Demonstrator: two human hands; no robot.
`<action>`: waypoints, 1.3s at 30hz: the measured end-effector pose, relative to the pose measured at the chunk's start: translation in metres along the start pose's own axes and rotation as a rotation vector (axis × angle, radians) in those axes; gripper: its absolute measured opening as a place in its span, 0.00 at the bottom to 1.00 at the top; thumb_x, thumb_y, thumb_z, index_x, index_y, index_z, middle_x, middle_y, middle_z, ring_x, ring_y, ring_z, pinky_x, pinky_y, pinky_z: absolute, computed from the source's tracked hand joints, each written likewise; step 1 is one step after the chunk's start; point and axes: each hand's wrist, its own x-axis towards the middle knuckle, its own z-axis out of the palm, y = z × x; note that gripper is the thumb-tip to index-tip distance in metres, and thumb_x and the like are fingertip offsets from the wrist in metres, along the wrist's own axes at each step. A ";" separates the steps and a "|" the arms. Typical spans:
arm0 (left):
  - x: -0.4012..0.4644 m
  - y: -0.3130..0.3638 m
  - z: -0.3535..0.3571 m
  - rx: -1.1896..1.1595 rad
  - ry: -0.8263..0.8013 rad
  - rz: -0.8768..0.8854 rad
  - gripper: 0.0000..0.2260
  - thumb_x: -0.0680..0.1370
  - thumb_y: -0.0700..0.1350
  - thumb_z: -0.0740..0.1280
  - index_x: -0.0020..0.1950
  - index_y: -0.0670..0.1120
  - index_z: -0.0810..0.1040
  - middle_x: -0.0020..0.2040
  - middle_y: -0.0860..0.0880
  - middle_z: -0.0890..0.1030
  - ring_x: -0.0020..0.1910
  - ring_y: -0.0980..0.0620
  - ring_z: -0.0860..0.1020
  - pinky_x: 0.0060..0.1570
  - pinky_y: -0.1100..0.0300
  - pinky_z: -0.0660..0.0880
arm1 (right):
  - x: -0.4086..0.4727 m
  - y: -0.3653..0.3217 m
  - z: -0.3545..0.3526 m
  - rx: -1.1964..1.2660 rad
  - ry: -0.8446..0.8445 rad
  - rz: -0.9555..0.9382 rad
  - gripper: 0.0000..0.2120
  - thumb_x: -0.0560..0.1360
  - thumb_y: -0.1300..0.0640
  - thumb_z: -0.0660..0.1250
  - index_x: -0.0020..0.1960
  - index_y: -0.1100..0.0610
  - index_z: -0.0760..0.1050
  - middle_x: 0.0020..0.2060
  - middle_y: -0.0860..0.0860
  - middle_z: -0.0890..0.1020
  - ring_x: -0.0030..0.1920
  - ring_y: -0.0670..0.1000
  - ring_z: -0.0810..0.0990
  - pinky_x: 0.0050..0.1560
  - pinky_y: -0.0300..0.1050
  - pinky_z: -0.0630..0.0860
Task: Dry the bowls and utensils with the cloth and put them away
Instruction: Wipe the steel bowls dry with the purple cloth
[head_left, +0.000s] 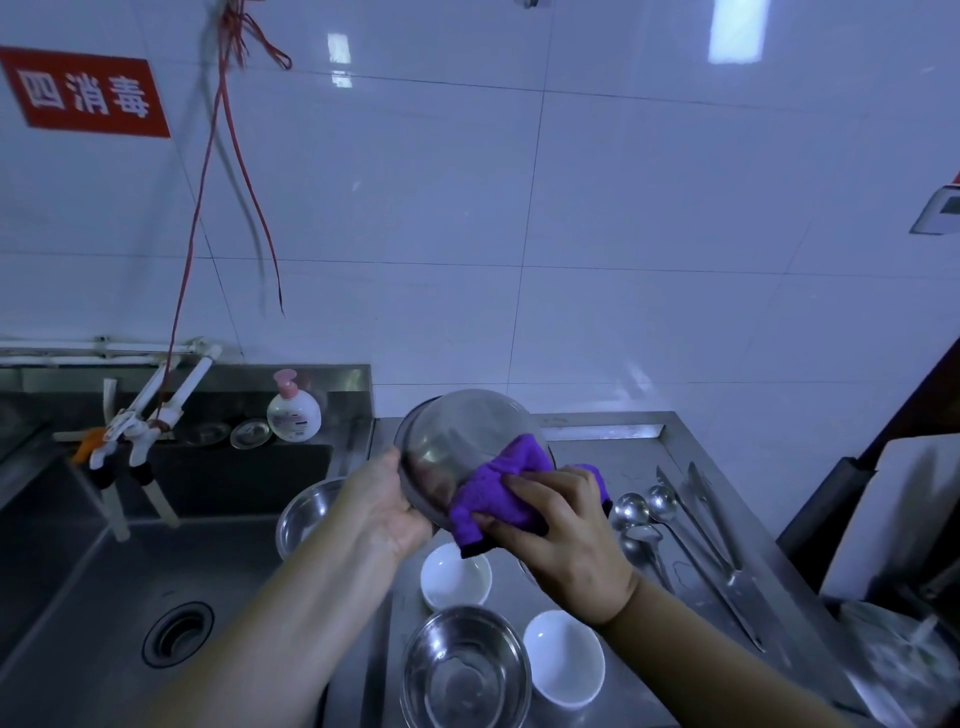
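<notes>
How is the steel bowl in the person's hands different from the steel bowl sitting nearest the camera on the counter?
The held steel bowl is lifted and tipped, its outside facing the camera; the counter steel bowl sits upright, open side up. The left hand grips the held bowl's rim while the right hand presses a purple cloth on it; nothing touches the counter bowl, which stands beside a white bowl. Both are round, shiny metal.

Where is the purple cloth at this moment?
In the head view, right of centre: the right hand presses the purple cloth against the outside of the steel bowl held by the left hand, above the counter's white bowls.
</notes>
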 end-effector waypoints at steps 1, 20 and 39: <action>0.000 -0.001 0.000 0.003 -0.012 0.000 0.22 0.84 0.51 0.48 0.56 0.39 0.77 0.60 0.39 0.78 0.62 0.41 0.75 0.56 0.44 0.69 | -0.002 0.003 -0.002 0.000 -0.002 -0.018 0.07 0.74 0.58 0.71 0.51 0.50 0.84 0.57 0.53 0.73 0.53 0.55 0.72 0.48 0.55 0.72; 0.010 -0.004 -0.019 0.544 0.079 0.406 0.21 0.77 0.59 0.63 0.46 0.41 0.82 0.41 0.40 0.82 0.41 0.43 0.81 0.49 0.47 0.80 | 0.024 0.028 -0.012 0.855 0.005 1.215 0.12 0.80 0.60 0.60 0.48 0.46 0.77 0.42 0.45 0.81 0.41 0.37 0.77 0.43 0.27 0.71; 0.035 0.027 -0.066 1.176 0.069 0.455 0.21 0.68 0.59 0.65 0.40 0.40 0.76 0.26 0.46 0.80 0.22 0.49 0.77 0.21 0.61 0.71 | 0.027 -0.022 0.017 0.081 -0.328 0.032 0.06 0.72 0.58 0.70 0.37 0.56 0.77 0.26 0.49 0.73 0.26 0.52 0.69 0.27 0.42 0.67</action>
